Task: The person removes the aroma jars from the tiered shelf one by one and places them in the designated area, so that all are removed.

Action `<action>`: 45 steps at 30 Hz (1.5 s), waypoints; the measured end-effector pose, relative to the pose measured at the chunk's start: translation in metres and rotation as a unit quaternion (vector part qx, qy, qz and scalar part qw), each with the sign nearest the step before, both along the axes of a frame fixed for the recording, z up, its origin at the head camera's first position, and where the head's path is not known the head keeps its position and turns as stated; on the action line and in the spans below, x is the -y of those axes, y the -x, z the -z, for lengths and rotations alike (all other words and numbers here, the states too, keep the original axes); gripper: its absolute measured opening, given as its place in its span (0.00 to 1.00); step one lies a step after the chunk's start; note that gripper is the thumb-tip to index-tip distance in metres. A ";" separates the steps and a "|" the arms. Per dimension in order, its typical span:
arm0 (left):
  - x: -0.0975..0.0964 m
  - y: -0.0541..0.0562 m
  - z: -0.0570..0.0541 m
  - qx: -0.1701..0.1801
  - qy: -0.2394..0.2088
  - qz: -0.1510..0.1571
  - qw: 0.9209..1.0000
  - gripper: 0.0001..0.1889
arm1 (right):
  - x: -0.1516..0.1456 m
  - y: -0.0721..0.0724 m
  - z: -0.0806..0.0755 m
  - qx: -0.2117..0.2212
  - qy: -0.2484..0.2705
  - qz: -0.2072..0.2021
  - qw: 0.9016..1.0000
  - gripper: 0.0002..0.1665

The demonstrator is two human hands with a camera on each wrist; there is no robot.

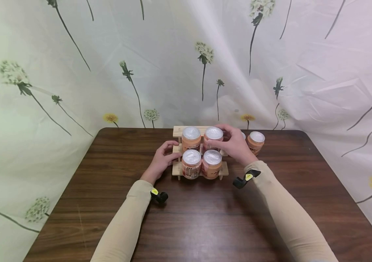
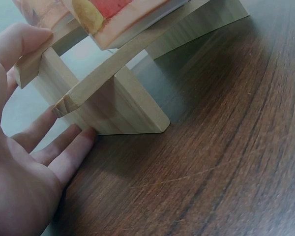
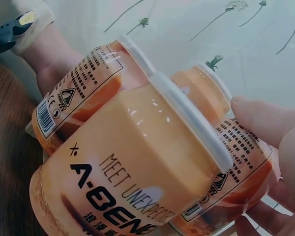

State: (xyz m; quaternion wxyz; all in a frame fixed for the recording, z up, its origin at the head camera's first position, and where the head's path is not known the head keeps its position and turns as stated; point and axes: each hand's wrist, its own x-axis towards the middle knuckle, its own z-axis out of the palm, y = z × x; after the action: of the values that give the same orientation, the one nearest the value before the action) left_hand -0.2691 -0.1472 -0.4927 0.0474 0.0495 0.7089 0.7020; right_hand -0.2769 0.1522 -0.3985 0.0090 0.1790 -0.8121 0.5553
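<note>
A small three-tier wooden rack (image 1: 176,168) stands on the table, carrying orange jars with silvery white lids. Two sit on the lowest tier: a left jar (image 1: 191,170) and a right jar (image 1: 212,169). Above them on the middle tier is another jar (image 1: 191,142). My right hand (image 1: 236,145) grips the jar (image 1: 212,135) beside it, thumb in front and fingers behind. At the rack's left side, my left hand (image 1: 160,162) holds the end of the middle tier. In the left wrist view, its lower fingers (image 2: 71,155) touch the wooden side support.
Right of the rack stands an orange jar (image 1: 256,142); another lid (image 1: 243,135) shows partly behind my right hand. The dark wooden table (image 1: 199,225) ends at a flower-printed curtain (image 1: 172,72) just behind the rack.
</note>
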 end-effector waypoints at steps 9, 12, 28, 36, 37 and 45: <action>-0.001 0.000 -0.001 0.005 0.001 -0.004 1.000 0.23 | -0.008 -0.004 -0.008 -0.001 0.023 0.023 0.999 0.35; 0.000 0.000 -0.001 0.006 0.005 -0.004 1.000 0.23 | -0.013 -0.002 -0.008 -0.002 0.030 0.030 0.999 0.35; 0.000 0.001 0.000 0.004 0.004 -0.001 1.000 0.23 | -0.045 -0.008 -0.017 -0.017 0.056 0.060 0.996 0.33; 0.000 0.001 -0.001 0.002 -0.003 0.001 1.000 0.23 | -0.061 -0.009 -0.014 -0.035 0.058 0.066 0.996 0.31; 0.000 0.000 -0.001 0.001 -0.003 0.001 1.000 0.23 | -0.063 -0.010 -0.013 -0.035 0.056 0.068 0.995 0.31; 0.000 0.001 0.000 0.003 -0.004 0.001 1.000 0.23 | -0.073 -0.013 -0.008 -0.030 0.046 0.078 0.995 0.31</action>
State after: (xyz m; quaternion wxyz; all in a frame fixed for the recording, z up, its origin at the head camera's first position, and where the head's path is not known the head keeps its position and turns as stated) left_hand -0.2701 -0.1469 -0.4930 0.0499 0.0483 0.7058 0.7050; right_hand -0.2634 0.2253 -0.3908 0.0847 0.1311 -0.7965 0.5842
